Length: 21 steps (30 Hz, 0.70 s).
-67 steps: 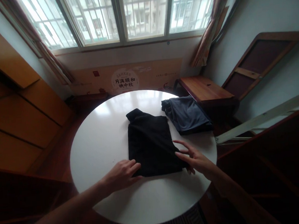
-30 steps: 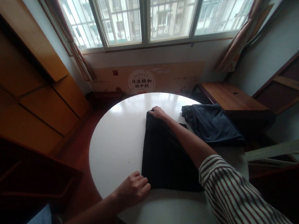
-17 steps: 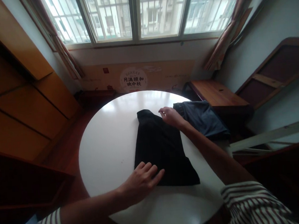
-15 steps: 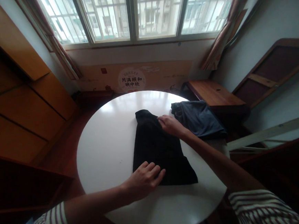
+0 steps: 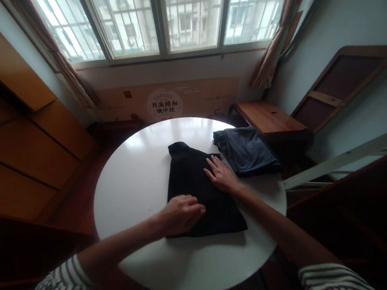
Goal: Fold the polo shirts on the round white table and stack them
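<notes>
A folded black garment (image 5: pixel 189 172) lies on the white round table (image 5: pixel 126 186), narrower at its far end and wider toward me. Its exact kind is hard to tell in the dark cloth. On its right side my right hand (image 5: pixel 220 175) rests flat, fingers spread and holding nothing. Over the near left part is my left hand (image 5: pixel 183 213), its fingers curled together, with no cloth seen pulled up in them. Whether it touches the garment is unclear. Just beyond the right hand lies a folded grey-blue garment (image 5: pixel 249 149).
A small wooden table (image 5: pixel 268 117) stands behind the round table at the right, near a leaning wooden frame (image 5: pixel 343 86). Wooden cabinets (image 5: pixel 23 158) line the left. A barred window (image 5: pixel 157 22) and a banner (image 5: pixel 109 102) are ahead.
My right hand has gone from pinching the garment's upper right edge to lying flat on it, and a corner there now sticks out. My left hand has moved slightly away from me.
</notes>
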{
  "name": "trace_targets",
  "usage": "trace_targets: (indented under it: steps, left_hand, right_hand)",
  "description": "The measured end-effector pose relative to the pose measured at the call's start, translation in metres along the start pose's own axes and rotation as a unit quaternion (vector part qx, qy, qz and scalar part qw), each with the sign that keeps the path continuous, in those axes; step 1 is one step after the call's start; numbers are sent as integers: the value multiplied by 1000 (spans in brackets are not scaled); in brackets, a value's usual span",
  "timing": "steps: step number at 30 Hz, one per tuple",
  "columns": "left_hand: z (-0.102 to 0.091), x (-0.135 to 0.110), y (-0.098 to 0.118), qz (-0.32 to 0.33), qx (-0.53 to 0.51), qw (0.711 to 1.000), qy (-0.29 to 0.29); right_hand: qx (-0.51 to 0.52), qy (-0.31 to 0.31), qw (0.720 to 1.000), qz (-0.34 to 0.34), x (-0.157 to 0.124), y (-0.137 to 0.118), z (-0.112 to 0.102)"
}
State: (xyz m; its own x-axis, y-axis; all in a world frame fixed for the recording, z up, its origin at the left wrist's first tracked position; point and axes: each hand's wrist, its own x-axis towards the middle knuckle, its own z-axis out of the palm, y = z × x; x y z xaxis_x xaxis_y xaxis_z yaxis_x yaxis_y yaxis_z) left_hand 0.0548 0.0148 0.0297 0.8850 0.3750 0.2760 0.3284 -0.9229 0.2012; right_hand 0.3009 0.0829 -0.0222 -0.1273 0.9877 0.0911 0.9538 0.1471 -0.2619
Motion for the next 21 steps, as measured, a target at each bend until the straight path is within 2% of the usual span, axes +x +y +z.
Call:
trace_targets:
  steps: [4, 6, 8, 13, 21]
  left_hand:
    - [-15, 43, -63, -140, 22, 988, 68]
    - [-17, 64, -91, -181, 41, 980, 67]
    - [-18, 82, -109, -204, 53, 976, 55]
    - [-16, 104, -126, -206, 58, 976, 40]
    - [-7, 102, -137, -207, 66, 976, 28]
  right_hand:
    - [-13, 8, 1000, 22, -3, -3, 1]
    - [-18, 6, 999, 28, -4, -3, 1]
    - [-21, 5, 999, 24, -4, -3, 1]
    - [-25, 17, 1000, 6, -6, -2, 0]
    - [6, 35, 999, 17, -8, -5, -2]
